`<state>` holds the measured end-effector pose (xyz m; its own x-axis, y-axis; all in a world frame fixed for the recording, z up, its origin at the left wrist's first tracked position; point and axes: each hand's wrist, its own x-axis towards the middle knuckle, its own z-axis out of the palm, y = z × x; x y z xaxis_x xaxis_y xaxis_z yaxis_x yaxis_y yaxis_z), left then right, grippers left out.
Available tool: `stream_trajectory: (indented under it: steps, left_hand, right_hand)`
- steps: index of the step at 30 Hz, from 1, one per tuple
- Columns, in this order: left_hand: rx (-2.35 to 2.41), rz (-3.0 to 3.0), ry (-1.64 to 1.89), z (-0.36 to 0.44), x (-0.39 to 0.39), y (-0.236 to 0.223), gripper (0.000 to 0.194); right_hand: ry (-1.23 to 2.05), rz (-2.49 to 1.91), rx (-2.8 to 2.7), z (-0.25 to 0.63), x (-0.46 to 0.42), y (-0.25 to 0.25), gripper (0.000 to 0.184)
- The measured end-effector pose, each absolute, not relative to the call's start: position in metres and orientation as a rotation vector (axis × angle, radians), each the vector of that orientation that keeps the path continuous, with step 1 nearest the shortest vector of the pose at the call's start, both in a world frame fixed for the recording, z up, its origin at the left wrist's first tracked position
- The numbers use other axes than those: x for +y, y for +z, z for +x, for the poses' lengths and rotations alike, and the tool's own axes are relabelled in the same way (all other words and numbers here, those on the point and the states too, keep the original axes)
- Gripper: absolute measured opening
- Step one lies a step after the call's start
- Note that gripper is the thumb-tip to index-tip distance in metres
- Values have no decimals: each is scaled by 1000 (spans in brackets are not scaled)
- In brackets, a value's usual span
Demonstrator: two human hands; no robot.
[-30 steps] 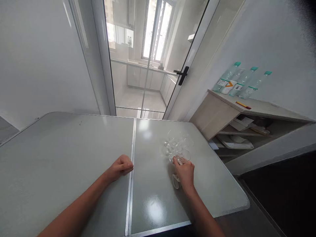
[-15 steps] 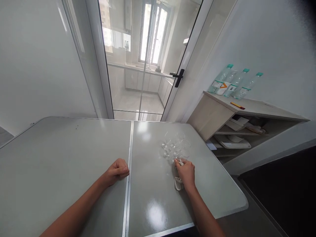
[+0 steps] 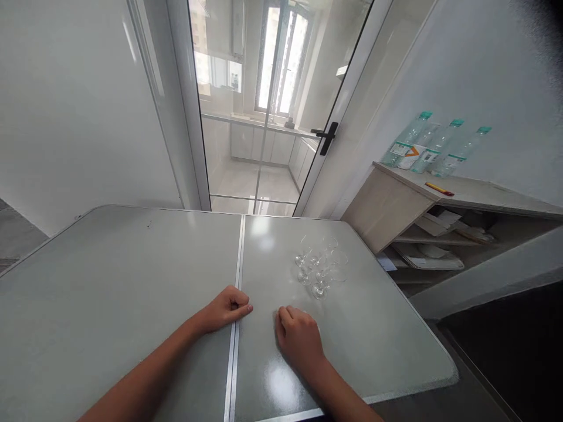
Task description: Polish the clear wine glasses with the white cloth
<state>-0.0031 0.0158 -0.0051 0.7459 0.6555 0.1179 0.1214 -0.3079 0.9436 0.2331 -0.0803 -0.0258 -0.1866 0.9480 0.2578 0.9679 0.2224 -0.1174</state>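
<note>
Several clear stemmed glasses (image 3: 319, 289) stand close together on the right half of the table, their bowls faint against the top. My right hand (image 3: 299, 337) is just in front of them, apart from the nearest glass. Its fingers curl downward, and whatever they hold, if anything, is hidden beneath the palm. Left of it, my left hand (image 3: 226, 309) rests by the metal seam in a loose fist. The thumb points toward the right hand, and nothing shows in those fingers.
The grey-green table (image 3: 132, 281) has a raised metal seam (image 3: 236, 316). Beyond its far edge is a glass door with a black handle (image 3: 328, 138). At right, a wooden shelf unit (image 3: 387, 202) carries clear plastic bottles (image 3: 433, 149) and a yellow-and-red object (image 3: 438, 189).
My right hand has left the nearest glass, drawing back and left. The pale object below it no longer shows. My left hand's thumb has stretched out, and the view has shifted slightly.
</note>
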Motion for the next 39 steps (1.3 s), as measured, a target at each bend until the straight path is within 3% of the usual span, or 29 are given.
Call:
stream_trajectory:
  steps: [14, 17, 20, 22, 26, 39]
  left_hand:
    - [764, 2605, 422, 21, -7, -18, 36]
    - [643, 2427, 370, 23, 9, -8, 40]
    - [381, 1877, 245, 16, 50, 12, 44]
    - [410, 1429, 556, 8, 80, 20, 49]
    - [431, 1188, 930, -5, 113, 11, 65]
    - [306, 710, 1475, -39, 123, -6, 66]
  right_hand:
    - [2, -1598, -2277, 219, -72, -26, 18]
    - [5, -1596, -2279, 220, -72, -23, 19]
    - [6, -1596, -2280, 220, -73, -22, 20]
    - [5, -1600, -2274, 220, -74, -22, 21]
    - [12, -1607, -2272, 219, -74, -22, 22]
    - [38, -1589, -2252, 219, -74, -21, 22]
